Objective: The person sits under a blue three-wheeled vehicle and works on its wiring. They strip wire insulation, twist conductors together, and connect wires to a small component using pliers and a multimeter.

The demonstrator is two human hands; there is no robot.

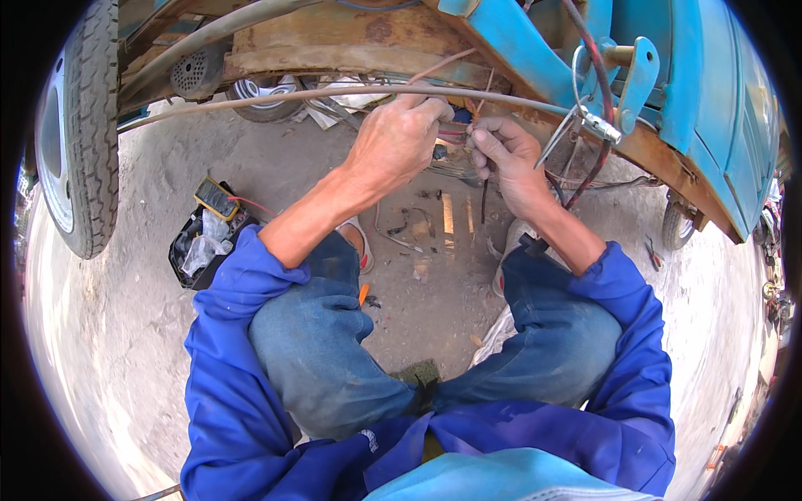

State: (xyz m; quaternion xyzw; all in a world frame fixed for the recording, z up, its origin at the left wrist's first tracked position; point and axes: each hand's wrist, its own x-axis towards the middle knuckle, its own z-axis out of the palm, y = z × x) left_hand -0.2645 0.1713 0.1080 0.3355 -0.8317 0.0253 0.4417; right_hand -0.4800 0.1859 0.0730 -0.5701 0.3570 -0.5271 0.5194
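Observation:
I sit low beneath the blue vehicle frame (535, 63), both arms raised in front of me. My left hand (397, 138) is closed with its fingers curled, near a thin brown cable (351, 93) that crosses the view. What its fingertips pinch is hidden. Close by on the right, my right hand (511, 152) pinches a thin wire between thumb and fingers. A short dark wire end (484, 200) hangs below that hand. Behind the hands, red wires (452, 134) run in a loose bundle.
At left stands a black tool box (185, 265) with plastic bags and a yellow multimeter (215, 199). A tyre (92, 142) rises at far left. Pliers (653, 253) lie on the ground at right. A metal cable fitting (600, 127) hangs right of my hands. Wire scraps lie between my feet.

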